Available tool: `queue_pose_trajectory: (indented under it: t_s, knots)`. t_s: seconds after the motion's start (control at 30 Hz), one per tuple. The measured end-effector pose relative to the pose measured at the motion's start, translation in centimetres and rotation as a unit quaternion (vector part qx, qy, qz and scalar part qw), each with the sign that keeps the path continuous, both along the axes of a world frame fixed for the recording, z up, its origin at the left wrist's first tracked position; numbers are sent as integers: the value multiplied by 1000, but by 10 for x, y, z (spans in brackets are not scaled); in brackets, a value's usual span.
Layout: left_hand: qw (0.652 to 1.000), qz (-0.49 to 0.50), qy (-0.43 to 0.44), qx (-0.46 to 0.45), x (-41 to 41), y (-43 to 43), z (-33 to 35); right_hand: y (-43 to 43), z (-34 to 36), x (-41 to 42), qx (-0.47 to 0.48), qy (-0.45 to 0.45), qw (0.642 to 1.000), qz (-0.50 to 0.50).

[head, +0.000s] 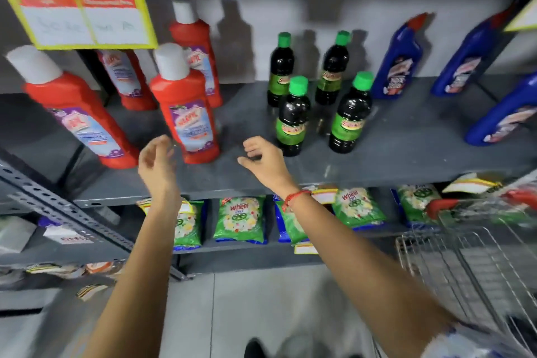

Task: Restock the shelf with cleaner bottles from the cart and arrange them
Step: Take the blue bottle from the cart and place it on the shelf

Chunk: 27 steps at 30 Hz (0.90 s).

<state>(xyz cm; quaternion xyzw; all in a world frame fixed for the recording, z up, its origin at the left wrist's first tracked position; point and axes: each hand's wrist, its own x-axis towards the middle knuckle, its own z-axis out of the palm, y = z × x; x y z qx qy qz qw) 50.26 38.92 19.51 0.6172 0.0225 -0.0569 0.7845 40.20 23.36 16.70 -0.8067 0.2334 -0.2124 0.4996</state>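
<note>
Grey metal shelving (392, 154) fills the view in a shop aisle, with a pale tiled floor (261, 299) below and a wire cart (470, 247) low beside the right forearm. Both hands reach over the shelf's front edge with nothing in them: the left hand (157, 162) has its fingers loosely curled, the right hand (263, 161) has thumb and fingers spread apart, a red thread (293, 197) round its wrist.

Between the two hands and just beyond them stands a red cleaner bottle (186, 113), upright, white cap up, label facing out. Three more red bottles (78, 113) stand past and outside the left hand. Beyond the right hand are four dark bottles with green caps (350, 116), all upright, in two rows. Farther out on that side stand blue bottles (398, 64) with angled red spouts; the outermost are cut by the frame edge.

A yellow price card (84, 17) hides part of one red bottle; its writing is blurred. Green detergent packets (241, 221) lie on the lower shelf beneath the forearms.
</note>
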Motion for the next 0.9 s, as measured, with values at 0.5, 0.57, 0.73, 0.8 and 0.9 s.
queue_pose_trajectory:
  t_s: [0.5,0.57,0.73,0.8,0.9]
  knots:
    - [827,-539,-5,159,-313,-255,-52,-142,-65,-388,133,-30,894,-427]
    - [765,-615,-28,191,-363,-287,-65,-148,-83,-436,129,12,870,-476]
    - [607,-738,-55,291,-468,-341,-124,-145,-165,-538,176,90,801,-565]
    - [558,-760,-48,329,-500,-353,-152,-134,-199,-567,228,114,770,-584]
    - [506,-780,-54,365,-543,-368,-194,-116,-236,-596,292,146,724,-608]
